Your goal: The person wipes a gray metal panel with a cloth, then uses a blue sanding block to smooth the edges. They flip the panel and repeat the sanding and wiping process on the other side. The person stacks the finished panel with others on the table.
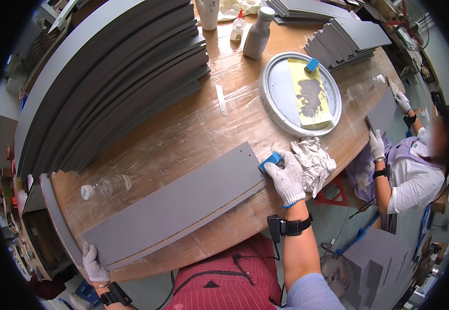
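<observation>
A long grey board (175,206) lies slantwise on the table in front of me, with small holes near its right end and a brown groove along its near edge. My left hand (94,262), in a white knit glove, grips the board's lower left corner; the fingertips are partly hidden. At the opposite end, my gloved right hand (287,178) pinches a small blue block (270,161) against the short edge. Crumpled white gloves (313,163) lie just right of that hand. Beyond them, a round grey lid (274,106) carries a yellow sheet (321,111) smeared with grey and another blue block (312,65).
Stacked grey boards (116,88) fill the far left, with smaller grey panels (343,44) at the far right. A grey bottle (258,36), glue bottle (237,28), white strip (221,100) and clear bottle (108,187) are on the table (183,134). A co-worker (415,165) holds a panel at right.
</observation>
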The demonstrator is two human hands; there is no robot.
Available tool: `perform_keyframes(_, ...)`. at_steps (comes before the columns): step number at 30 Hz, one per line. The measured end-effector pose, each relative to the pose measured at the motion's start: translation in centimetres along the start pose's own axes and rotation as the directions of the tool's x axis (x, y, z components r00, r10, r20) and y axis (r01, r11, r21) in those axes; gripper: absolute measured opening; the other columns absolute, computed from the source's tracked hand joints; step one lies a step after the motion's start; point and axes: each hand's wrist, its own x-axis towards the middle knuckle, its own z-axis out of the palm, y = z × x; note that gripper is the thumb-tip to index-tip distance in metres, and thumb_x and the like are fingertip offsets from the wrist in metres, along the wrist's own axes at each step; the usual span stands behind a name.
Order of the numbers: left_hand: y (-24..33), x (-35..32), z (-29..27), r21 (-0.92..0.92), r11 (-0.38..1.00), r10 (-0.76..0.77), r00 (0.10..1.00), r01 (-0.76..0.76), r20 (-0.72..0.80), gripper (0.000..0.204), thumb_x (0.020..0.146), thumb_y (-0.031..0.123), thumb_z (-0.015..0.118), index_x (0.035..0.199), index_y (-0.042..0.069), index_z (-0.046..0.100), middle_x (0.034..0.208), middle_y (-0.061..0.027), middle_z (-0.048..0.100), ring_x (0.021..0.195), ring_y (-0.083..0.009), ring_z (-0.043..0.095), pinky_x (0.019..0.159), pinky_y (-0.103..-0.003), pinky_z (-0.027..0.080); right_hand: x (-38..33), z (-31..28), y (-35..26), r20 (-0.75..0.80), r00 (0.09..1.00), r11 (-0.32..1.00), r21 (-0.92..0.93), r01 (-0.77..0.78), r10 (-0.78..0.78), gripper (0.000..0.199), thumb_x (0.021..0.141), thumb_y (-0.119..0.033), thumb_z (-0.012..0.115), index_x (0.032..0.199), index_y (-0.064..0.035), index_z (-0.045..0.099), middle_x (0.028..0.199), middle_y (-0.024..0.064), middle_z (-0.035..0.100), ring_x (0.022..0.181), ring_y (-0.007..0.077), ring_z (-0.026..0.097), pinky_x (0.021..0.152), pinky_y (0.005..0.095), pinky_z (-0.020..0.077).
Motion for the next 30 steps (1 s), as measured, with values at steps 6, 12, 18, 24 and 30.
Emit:
perform_keyframes(6, 0.5, 1.2, -0.5, 0.059, 0.991, -0.123, 0.992, 0.121, 0.031, 0.036, 0.100, 0.012, 0.057, 0.133, -0.003, 0.055, 0.123, -0.0110, 0.066, 0.110, -0.0227, 0.065, 0.099, -0.035, 0.053, -4.7, -3.1, 0.4, -0.034, 0.994, 0.963, 0.252, -0.096, 0.108, 0.045, 0.081, -0.013, 0.078, 0.121, 0.0022, 0.065, 0.099, 0.0111, 0.071, 0.086, 0.0173, 0.069, 0.078, 0.0323, 0.0570)
perform_keyframes(12, 0.3, 2.1, -0.3, 0.092, 0.977, -0.192, 0.981, 0.193, -0.023, 0.028, 0.098, 0.012, 0.061, 0.123, -0.001, 0.062, 0.113, -0.0107, 0.068, 0.102, -0.0232, 0.067, 0.094, -0.037, 0.054, -6.0, -2.7, -0.3, -0.271, 0.961, 0.932, 0.361, 0.042, 0.062, 0.045, 0.082, -0.005, 0.079, 0.124, 0.0015, 0.063, 0.099, 0.0091, 0.068, 0.088, 0.0149, 0.068, 0.078, 0.0298, 0.0563)
perform_keyframes(18, 0.3, 2.1, -0.8, 0.122, 0.974, -0.184, 0.980, 0.192, -0.074, 0.033, 0.096, 0.009, 0.063, 0.125, -0.006, 0.060, 0.116, -0.0114, 0.069, 0.102, -0.0231, 0.067, 0.094, -0.035, 0.054, -5.9, -1.5, -0.7, -0.461, 0.883, 0.992, 0.040, 0.116, -0.085, 0.043, 0.083, -0.008, 0.080, 0.121, 0.0020, 0.063, 0.104, 0.0116, 0.067, 0.089, 0.0185, 0.066, 0.081, 0.0321, 0.0553)
perform_keyframes(24, -0.3, 1.8, -1.5, 0.073, 0.981, -0.175, 0.982, 0.180, -0.075, 0.034, 0.096, 0.008, 0.060, 0.128, -0.006, 0.058, 0.118, -0.0127, 0.067, 0.103, -0.0241, 0.067, 0.095, -0.036, 0.055, -9.0, 1.3, -3.5, -0.389, 0.901, 0.981, -0.055, 0.187, -0.194, 0.044, 0.081, -0.012, 0.082, 0.119, 0.0005, 0.064, 0.107, 0.0177, 0.069, 0.095, 0.0318, 0.068, 0.087, 0.0394, 0.0549)
perform_keyframes(30, 0.5, 0.7, 0.1, -0.021, 0.979, -0.201, 0.980, 0.201, 0.001, 0.034, 0.096, 0.005, 0.057, 0.128, -0.006, 0.057, 0.119, -0.0151, 0.067, 0.106, -0.0273, 0.068, 0.095, -0.039, 0.057, -18.5, 7.2, -10.5, -0.192, 0.877, 0.880, 0.100, 0.464, -0.441, 0.041, 0.077, -0.010, 0.082, 0.114, -0.0035, 0.066, 0.101, 0.0157, 0.070, 0.087, 0.0330, 0.070, 0.077, 0.0395, 0.0581)
